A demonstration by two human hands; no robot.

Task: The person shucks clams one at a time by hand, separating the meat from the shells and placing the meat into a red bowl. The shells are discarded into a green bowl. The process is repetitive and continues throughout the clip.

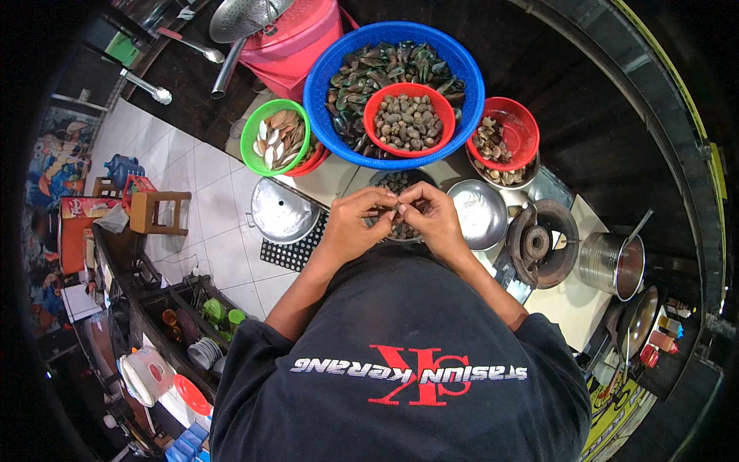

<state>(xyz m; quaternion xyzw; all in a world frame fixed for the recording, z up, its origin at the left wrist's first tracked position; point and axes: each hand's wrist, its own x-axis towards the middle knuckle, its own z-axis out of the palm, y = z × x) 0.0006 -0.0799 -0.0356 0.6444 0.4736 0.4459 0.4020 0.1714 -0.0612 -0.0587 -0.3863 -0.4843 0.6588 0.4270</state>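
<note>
My left hand [359,222] and my right hand [433,216] meet at the fingertips, pinching a small shellfish [396,206] between them. Fingers hide most of it. Right below them is a metal bowl [430,176] of small clams or cockles. Beyond stands a large blue plastic basket [314,115] of green mussels [369,63], with a red bowl [369,118] of cockles [407,121] resting on the mussels. To the left, a green basket [247,138] holds long pale and brown shells [282,138]. At the right, a red basket [522,124] contains opened shells [491,141].
An empty-looking metal pan [478,213] lies right of my hands, beside a round gas burner [536,242] and a steel pot [600,265]. A round metal lid [284,211] is at the left. Behind it stands a pink bucket [288,52]. A brown stool [159,212] stands on the tiled floor.
</note>
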